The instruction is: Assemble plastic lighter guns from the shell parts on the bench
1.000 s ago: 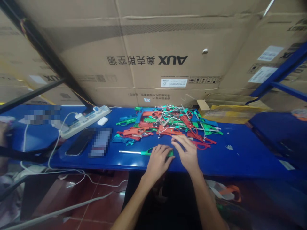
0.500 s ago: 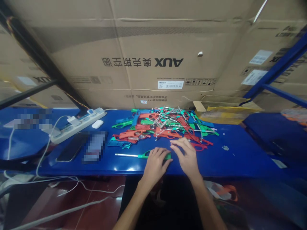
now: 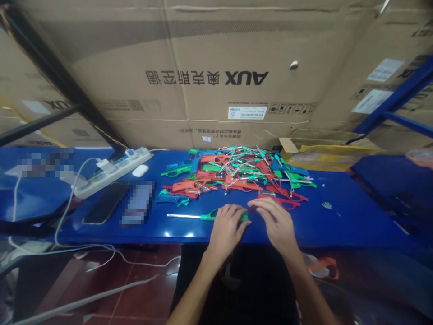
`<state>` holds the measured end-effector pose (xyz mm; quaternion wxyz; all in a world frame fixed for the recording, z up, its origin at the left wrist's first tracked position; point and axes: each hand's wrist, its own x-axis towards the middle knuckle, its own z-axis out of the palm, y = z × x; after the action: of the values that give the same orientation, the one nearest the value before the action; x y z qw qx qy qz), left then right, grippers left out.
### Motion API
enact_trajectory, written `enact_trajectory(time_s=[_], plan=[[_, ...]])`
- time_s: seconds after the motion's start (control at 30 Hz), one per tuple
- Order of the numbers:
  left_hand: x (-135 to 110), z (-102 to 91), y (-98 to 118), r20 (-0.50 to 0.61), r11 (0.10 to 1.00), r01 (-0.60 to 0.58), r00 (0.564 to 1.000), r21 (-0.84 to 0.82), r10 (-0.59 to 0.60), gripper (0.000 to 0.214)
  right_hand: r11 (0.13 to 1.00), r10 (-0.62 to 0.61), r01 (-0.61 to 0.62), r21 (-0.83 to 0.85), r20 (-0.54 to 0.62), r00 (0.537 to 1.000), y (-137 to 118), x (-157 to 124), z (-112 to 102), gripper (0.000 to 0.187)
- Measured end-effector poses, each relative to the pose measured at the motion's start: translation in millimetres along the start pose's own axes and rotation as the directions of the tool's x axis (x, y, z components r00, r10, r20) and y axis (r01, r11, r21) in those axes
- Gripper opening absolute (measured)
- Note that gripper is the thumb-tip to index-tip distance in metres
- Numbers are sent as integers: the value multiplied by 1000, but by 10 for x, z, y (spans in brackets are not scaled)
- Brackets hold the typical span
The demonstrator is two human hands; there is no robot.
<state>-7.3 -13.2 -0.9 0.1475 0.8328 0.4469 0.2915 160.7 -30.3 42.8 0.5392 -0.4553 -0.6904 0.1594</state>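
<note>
A green lighter with a long metal tube [image 3: 205, 217] lies on the blue table, its tube pointing left. My left hand [image 3: 227, 228] is closed over the lighter's handle and hides much of it. Just right of the handle's end, my right hand [image 3: 275, 222] has thumb and fingertips pinched together. Whatever is between those fingertips is too small to make out. Beyond both hands lies a heap of red, green and blue lighter parts [image 3: 243, 184], tangled with metal tubes and thin wires.
A white power strip [image 3: 113, 174], a white earbud case [image 3: 140, 170] and two phones, one dark [image 3: 106, 204], are at the left. An open yellow-and-brown package [image 3: 328, 155] sits back right. Small white bits [image 3: 326, 205] lie right. A large carton [image 3: 203, 49] stands behind the table.
The camera view has shifted slightly, so the table's things appear a little farther right. My left hand stays on the lighter, and my right hand keeps its pinch beside the handle's end.
</note>
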Motion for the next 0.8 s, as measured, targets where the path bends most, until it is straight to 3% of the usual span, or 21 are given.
enact_trajectory(time_s=[0.17,0.6,0.8], plan=[[-2,-1,3,8,1000,-6,1000,11,6,26,999,32,-32,0,-9,999,-20,-2,82,17],[-6,7,-21,3,1000,-5,1000,13,5,25,995,44,-66,-75,-262,964,-56,0,243,9],[6,3,-2,11,999,1,1000,33,-1,28,996,88,-92,-11,-188,978,57,86,164,9]])
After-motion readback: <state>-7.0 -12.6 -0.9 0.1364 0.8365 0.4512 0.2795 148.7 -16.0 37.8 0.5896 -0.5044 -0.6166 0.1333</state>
